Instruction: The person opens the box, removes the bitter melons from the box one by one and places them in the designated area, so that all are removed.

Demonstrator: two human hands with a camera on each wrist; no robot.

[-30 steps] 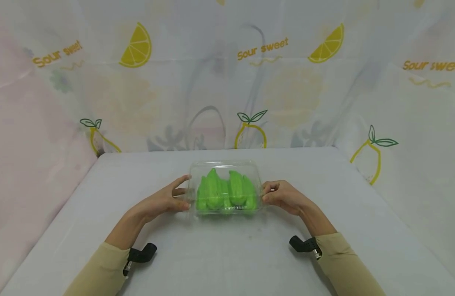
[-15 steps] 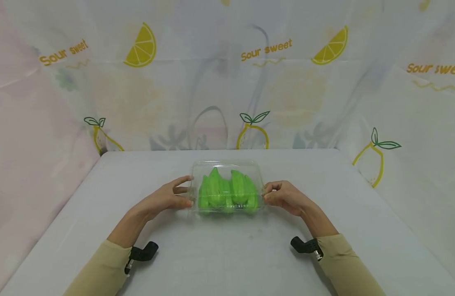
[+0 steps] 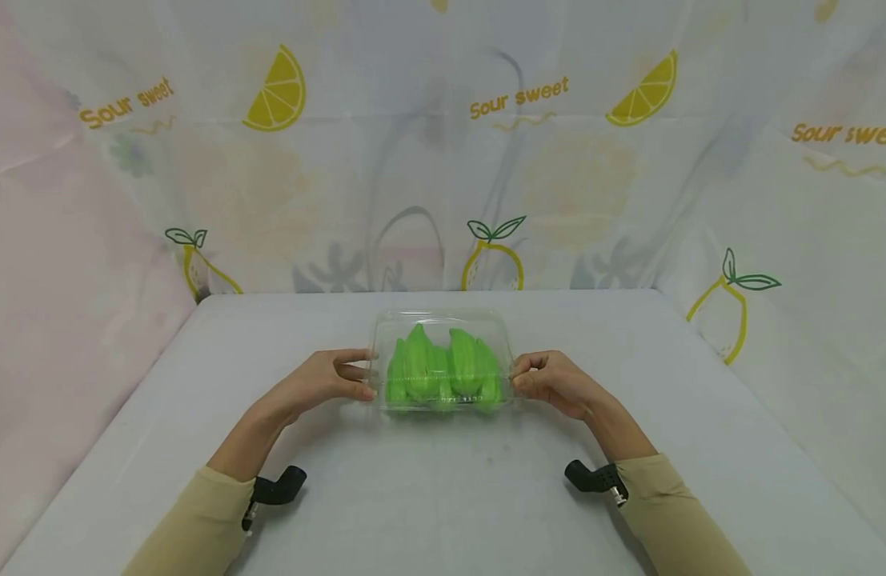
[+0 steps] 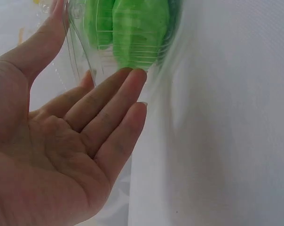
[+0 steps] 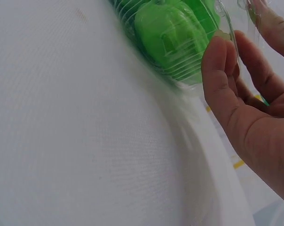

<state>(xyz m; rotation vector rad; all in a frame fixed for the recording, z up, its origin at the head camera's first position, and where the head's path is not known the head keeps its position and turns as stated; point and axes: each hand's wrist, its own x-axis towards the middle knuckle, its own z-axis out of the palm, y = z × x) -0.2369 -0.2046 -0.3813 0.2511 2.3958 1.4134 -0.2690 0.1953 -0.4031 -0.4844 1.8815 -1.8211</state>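
Note:
A clear plastic clamshell box stands mid-table in the head view. Inside it lie several bright green, ridged pieces with pointed tips, like toy fruit or vegetables. My left hand is at the box's left side; its fingers stretch out straight and touch the wall near the base, as the left wrist view shows, while the thumb lies along the rim. On the other side, my right hand pinches the rim at the right edge between thumb and bent fingers. Some right fingers are partly hidden behind the thumb in the right wrist view.
A white cloth covers the table. Behind and at both sides hangs a printed curtain with lemon drawings. Black camera mounts sit at the cuffs of both beige sleeves.
The head view has shifted slightly. My left index finger has lowered and straightened against the box's side. My right hand keeps its pinch on the rim, and the box has barely moved.

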